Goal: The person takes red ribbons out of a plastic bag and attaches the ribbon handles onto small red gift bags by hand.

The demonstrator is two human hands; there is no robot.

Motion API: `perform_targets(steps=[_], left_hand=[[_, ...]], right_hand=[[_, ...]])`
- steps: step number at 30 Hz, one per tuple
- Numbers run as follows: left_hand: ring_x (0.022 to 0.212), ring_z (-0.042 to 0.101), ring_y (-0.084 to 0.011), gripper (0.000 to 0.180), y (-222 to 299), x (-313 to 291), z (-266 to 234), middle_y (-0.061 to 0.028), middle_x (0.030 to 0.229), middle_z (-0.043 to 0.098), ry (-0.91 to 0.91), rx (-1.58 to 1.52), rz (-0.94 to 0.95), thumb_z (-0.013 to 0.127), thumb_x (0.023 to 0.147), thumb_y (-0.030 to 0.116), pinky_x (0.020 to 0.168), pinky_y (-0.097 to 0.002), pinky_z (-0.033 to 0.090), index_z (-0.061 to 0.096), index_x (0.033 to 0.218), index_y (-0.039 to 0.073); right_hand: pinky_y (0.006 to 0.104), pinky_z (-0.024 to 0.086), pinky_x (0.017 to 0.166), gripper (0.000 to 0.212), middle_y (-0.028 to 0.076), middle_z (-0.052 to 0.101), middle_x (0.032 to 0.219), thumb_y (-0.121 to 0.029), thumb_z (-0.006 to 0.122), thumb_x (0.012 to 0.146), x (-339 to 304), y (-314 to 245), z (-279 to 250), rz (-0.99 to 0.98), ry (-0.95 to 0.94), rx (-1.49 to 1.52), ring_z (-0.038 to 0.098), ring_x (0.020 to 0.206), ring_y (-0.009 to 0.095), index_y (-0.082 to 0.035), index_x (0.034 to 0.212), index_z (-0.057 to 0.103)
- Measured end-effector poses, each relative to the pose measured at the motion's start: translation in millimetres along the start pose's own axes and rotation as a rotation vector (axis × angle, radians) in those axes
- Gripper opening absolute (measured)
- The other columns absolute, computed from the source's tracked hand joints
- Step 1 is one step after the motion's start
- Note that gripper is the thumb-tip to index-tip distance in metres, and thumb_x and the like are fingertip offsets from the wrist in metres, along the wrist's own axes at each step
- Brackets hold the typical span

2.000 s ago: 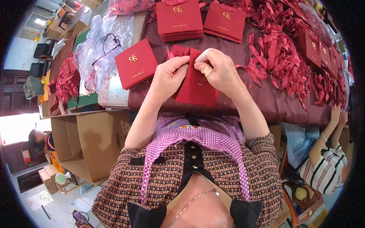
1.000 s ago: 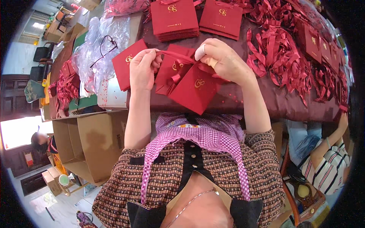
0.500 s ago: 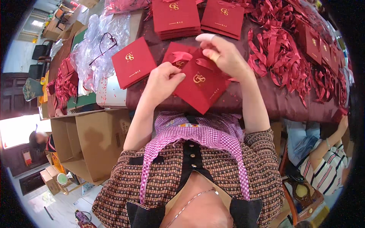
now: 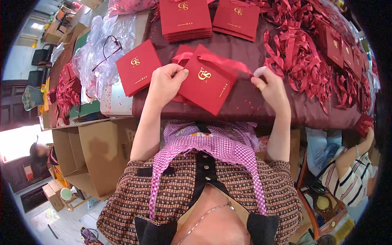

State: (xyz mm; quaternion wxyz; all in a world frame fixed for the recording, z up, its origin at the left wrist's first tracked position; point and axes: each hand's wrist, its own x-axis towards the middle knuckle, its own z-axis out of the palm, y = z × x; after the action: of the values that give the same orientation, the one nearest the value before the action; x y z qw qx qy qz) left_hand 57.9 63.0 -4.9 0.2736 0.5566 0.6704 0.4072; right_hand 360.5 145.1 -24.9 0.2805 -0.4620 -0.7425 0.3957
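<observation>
A square red paper gift bag point(image 4: 214, 87) with a gold emblem lies tilted in front of me on the dark red cloth. My left hand point(image 4: 165, 85) is closed, thumb and fingers pinching at the bag's left edge. From the bag's top a red ribbon point(image 4: 226, 64) stretches out to the right. Its far end sits between the thumb and fingers of my right hand point(image 4: 272, 89), which is slightly smeared by motion. Beneath the front bag another red bag point(image 4: 182, 51) with a ribbon shows in part.
Left of my hand lies a small stack of red bags point(image 4: 139, 68). Farther back stand two more stacks point(image 4: 185, 20) point(image 4: 236, 21). A heap of red ribbons point(image 4: 300, 65) covers the right. Clear plastic point(image 4: 100, 51) and glasses point(image 4: 107, 53) lie left; an open carton point(image 4: 100, 153) stands below; another person's arm point(image 4: 355, 151) is at right.
My right hand has moved right and nearer me, drawing the ribbon out straight from the bag. The bag has shifted slightly left, along with my left hand.
</observation>
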Motion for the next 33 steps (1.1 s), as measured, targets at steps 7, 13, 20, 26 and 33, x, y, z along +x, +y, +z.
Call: perform_targets(steps=[7,13,20,26,33], left_hand=[[0.057,0.049,-0.0056,0.018,-1.1,1.5,4.8,-0.0048,0.057,0.055,0.033,-0.054,-0.044,0.066,0.083,0.012,0.052,-0.0260,0.040,0.064,0.081,-0.006],[0.058,0.049,-0.0049,0.017,-0.6,4.1,6.5,-0.0034,0.059,0.057,0.043,-0.078,-0.068,0.065,0.084,0.011,0.052,-0.0247,0.040,0.065,0.082,-0.006],[0.066,0.051,-0.0036,0.017,2.9,3.8,6.2,0.0014,0.071,0.061,0.005,-0.242,-0.191,0.061,0.088,0.008,0.059,-0.0215,0.042,0.065,0.091,-0.008],[0.072,0.050,-0.0019,0.023,2.2,2.7,7.5,0.0038,0.080,0.059,-0.148,-0.486,-0.157,0.059,0.086,0.002,0.063,-0.0187,0.042,0.063,0.107,-0.007],[0.076,0.052,-0.0035,0.031,0.7,0.0,5.9,0.0015,0.085,0.059,-0.208,-0.394,-0.133,0.062,0.082,-0.001,0.066,-0.0185,0.044,0.060,0.113,-0.006]], right_hand=[[0.0284,0.046,0.061,0.030,0.010,0.061,0.083,-0.014,0.065,0.086,0.2,-12.9,-11.9,-0.395,-0.309,1.161,0.058,0.069,0.018,0.002,0.112,0.060],[0.0363,0.047,0.071,0.034,0.013,0.063,0.092,-0.009,0.063,0.087,7.8,-15.6,4.0,-0.487,-0.098,1.258,0.059,0.075,0.023,0.002,0.119,0.058],[0.0354,0.048,0.082,0.014,0.013,0.064,0.103,-0.005,0.058,0.091,21.2,-27.1,9.4,-0.464,0.243,1.166,0.061,0.086,0.021,0.001,0.102,0.064],[0.0262,0.050,0.072,0.011,0.007,0.065,0.093,-0.002,0.060,0.088,6.5,-48.9,32.9,-0.409,-0.020,0.665,0.062,0.078,0.014,0.002,0.098,0.061],[0.0392,0.046,0.076,0.012,0.012,0.063,0.084,-0.011,0.068,0.080,13.0,-50.5,81.7,-0.481,-0.075,0.134,0.059,0.081,0.029,-0.005,0.090,0.064]])
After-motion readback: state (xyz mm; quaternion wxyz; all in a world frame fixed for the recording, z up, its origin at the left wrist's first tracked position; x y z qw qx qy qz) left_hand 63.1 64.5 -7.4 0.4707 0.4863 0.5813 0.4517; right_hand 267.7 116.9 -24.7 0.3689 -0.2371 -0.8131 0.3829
